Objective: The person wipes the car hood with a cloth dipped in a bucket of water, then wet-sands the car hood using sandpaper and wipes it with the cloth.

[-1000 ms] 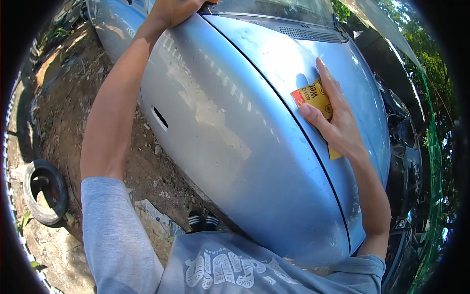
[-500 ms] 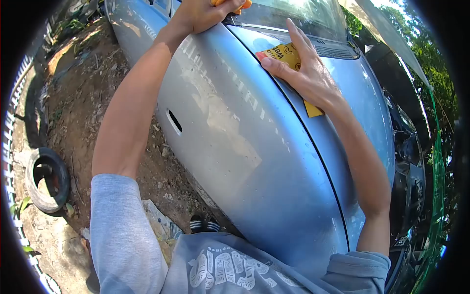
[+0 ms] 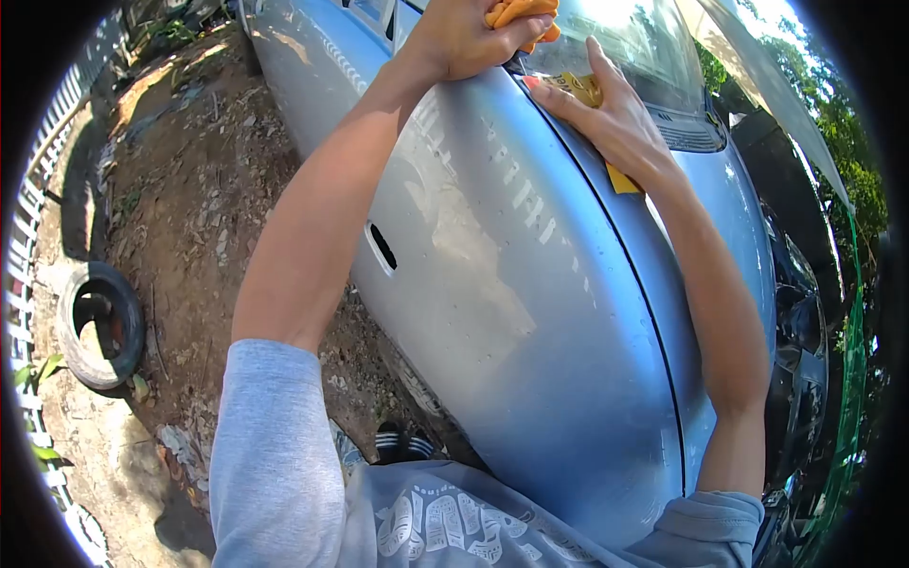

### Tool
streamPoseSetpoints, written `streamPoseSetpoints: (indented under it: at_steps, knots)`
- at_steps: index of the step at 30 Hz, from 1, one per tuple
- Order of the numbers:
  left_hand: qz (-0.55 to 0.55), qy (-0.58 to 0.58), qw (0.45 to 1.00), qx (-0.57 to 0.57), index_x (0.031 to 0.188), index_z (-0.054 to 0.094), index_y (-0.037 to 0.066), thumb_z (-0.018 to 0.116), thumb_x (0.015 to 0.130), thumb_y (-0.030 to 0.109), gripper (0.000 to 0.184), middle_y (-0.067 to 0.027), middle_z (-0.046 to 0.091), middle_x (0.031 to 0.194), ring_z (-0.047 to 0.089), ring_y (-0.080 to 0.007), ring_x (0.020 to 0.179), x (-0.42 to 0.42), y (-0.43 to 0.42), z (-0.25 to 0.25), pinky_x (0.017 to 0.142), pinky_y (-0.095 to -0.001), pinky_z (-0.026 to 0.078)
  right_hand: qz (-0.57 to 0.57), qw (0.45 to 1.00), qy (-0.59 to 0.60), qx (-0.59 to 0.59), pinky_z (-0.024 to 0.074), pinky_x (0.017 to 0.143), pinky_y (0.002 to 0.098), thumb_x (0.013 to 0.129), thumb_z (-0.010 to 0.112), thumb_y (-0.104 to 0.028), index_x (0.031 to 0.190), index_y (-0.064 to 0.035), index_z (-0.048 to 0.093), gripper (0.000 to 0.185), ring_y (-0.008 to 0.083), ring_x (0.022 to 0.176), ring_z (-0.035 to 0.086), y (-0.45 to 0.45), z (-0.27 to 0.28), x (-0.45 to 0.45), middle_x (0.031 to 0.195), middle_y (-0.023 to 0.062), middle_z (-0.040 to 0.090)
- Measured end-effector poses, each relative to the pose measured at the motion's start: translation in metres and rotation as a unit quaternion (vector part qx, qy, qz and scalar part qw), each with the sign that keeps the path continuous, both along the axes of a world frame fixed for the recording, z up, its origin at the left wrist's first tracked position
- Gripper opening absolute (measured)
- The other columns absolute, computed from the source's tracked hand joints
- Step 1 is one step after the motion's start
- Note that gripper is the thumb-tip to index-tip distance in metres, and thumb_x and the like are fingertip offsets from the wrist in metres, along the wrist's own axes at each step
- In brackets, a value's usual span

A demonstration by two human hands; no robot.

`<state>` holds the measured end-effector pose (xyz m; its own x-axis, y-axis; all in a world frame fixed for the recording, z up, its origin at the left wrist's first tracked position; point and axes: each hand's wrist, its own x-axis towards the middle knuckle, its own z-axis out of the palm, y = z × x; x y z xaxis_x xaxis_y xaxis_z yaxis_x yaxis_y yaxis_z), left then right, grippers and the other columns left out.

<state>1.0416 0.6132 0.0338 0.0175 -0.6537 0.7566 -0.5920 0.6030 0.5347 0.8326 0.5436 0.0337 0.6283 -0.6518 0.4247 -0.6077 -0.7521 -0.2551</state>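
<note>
At the top edge, my left hand [image 3: 464, 43] is closed around an orange cloth [image 3: 523, 13], at the upper end of the silver-blue fender [image 3: 473, 275]. My right hand [image 3: 620, 118] lies over a yellow-backed sheet of sandpaper [image 3: 623, 182] with printing on it, pressing it to the hood [image 3: 705, 227] near the fender seam. Its thumb is spread from the other fingers. One end of the sheet shows between thumb and fingers, the other below the palm; the middle is hidden. Water drops dot the painted panels.
The windshield [image 3: 634, 57] and its black cowl grille [image 3: 691, 133] lie beyond my right hand. A slot [image 3: 382, 248] opens in the fender's side. An old tire [image 3: 99, 325] lies on the dirt [image 3: 204, 208] at left. Green netting [image 3: 852, 379] hangs at right.
My right hand and the sandpaper have slid up the hood toward the windshield. My left hand with the cloth has shifted slightly right. The whole view has also shifted.
</note>
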Motion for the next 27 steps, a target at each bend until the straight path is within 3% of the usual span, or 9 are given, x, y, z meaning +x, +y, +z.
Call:
streamPoseSetpoints:
  at_steps: [4, 6, 11, 16, 18, 21, 24, 27]
  knots:
    - [0.004, -0.034, 0.981, -0.192, 0.096, 0.068, 0.006, 0.061, 0.088, 0.019, 0.016, -0.0082, 0.070, 0.079, 0.067, -0.0220, 0.070, -0.005, -0.006, -0.007, 0.068, -0.0328, 0.052, -0.024, 1.000, 0.006, -0.019, 0.0299, 0.114, 0.0459, 0.064, 0.059, -0.086, 0.152, -0.0024, 0.024, 0.126, 0.0393, 0.139, 0.035, 0.008, 0.002, 0.002, 0.148, 0.0278, 0.035]
    - [0.030, -0.013, 0.993, -0.113, 0.096, 0.068, 0.007, 0.061, 0.088, 0.019, 0.016, -0.0075, 0.071, 0.080, 0.068, -0.0239, 0.072, -0.001, -0.005, -0.003, 0.070, -0.0330, 0.052, -0.009, 1.000, -0.010, -0.019, 0.0299, 0.114, 0.0455, 0.063, 0.058, -0.087, 0.152, -0.0026, 0.023, 0.127, 0.0402, 0.138, 0.035, 0.000, -0.004, 0.000, 0.149, 0.0277, 0.035]
    - [-0.019, 0.021, 0.999, -0.042, 0.095, 0.068, 0.005, 0.060, 0.090, 0.018, 0.016, -0.0051, 0.070, 0.077, 0.066, -0.0132, 0.069, 0.000, -0.006, -0.004, 0.066, -0.0280, 0.052, -0.014, 0.999, -0.032, -0.015, 0.0306, 0.113, 0.0464, 0.064, 0.058, -0.086, 0.152, -0.0047, 0.024, 0.125, 0.0401, 0.139, 0.034, 0.016, -0.002, -0.002, 0.150, 0.0274, 0.033]
    - [-0.047, 0.068, 0.994, -0.064, 0.093, 0.068, 0.002, 0.059, 0.091, 0.012, 0.013, -0.0046, 0.070, 0.077, 0.065, -0.0109, 0.071, -0.005, -0.003, 0.002, 0.067, -0.0273, 0.051, -0.020, 1.000, -0.024, 0.005, 0.0296, 0.114, 0.0506, 0.066, 0.061, -0.081, 0.153, -0.0153, 0.026, 0.115, 0.0387, 0.139, 0.034, 0.076, -0.018, -0.111, 0.147, 0.0246, 0.039]
    - [-0.056, 0.064, 0.996, -0.041, 0.091, 0.066, 0.000, 0.058, 0.091, 0.011, 0.014, -0.0047, 0.069, 0.077, 0.064, -0.0102, 0.071, -0.010, 0.001, 0.000, 0.067, -0.0259, 0.051, -0.063, 0.997, -0.012, 0.050, 0.0289, 0.115, 0.0496, 0.063, 0.059, -0.084, 0.153, -0.0160, 0.026, 0.117, 0.0382, 0.140, 0.034, 0.074, -0.005, -0.083, 0.148, 0.0246, 0.037]
    - [-0.074, 0.087, 0.993, -0.042, 0.091, 0.064, -0.001, 0.058, 0.092, 0.009, 0.012, -0.0055, 0.068, 0.079, 0.064, -0.0108, 0.073, -0.008, 0.000, -0.002, 0.067, -0.0253, 0.051, -0.023, 1.000, -0.014, -0.003, 0.0277, 0.115, 0.0520, 0.063, 0.056, -0.087, 0.154, -0.0171, 0.022, 0.120, 0.0399, 0.140, 0.031, 0.042, -0.009, -0.042, 0.150, 0.0233, 0.034]
    - [-0.094, 0.085, 0.990, -0.060, 0.093, 0.064, -0.001, 0.059, 0.092, 0.007, 0.010, -0.0064, 0.068, 0.080, 0.064, -0.0116, 0.074, -0.011, 0.002, -0.004, 0.067, -0.0259, 0.052, -0.040, 0.999, 0.006, 0.021, 0.0275, 0.115, 0.0506, 0.064, 0.057, -0.086, 0.154, -0.0181, 0.021, 0.118, 0.0405, 0.141, 0.030, 0.082, -0.012, -0.101, 0.151, 0.0226, 0.034]
    - [-0.042, 0.039, 0.996, -0.066, 0.090, 0.064, -0.002, 0.059, 0.092, 0.007, 0.011, -0.0058, 0.068, 0.078, 0.064, -0.0115, 0.071, -0.013, 0.004, 0.004, 0.068, -0.0256, 0.052, -0.031, 0.999, 0.006, 0.027, 0.0278, 0.115, 0.0488, 0.065, 0.057, -0.084, 0.155, -0.0197, 0.021, 0.116, 0.0404, 0.141, 0.030, 0.091, -0.010, -0.133, 0.151, 0.0220, 0.034]
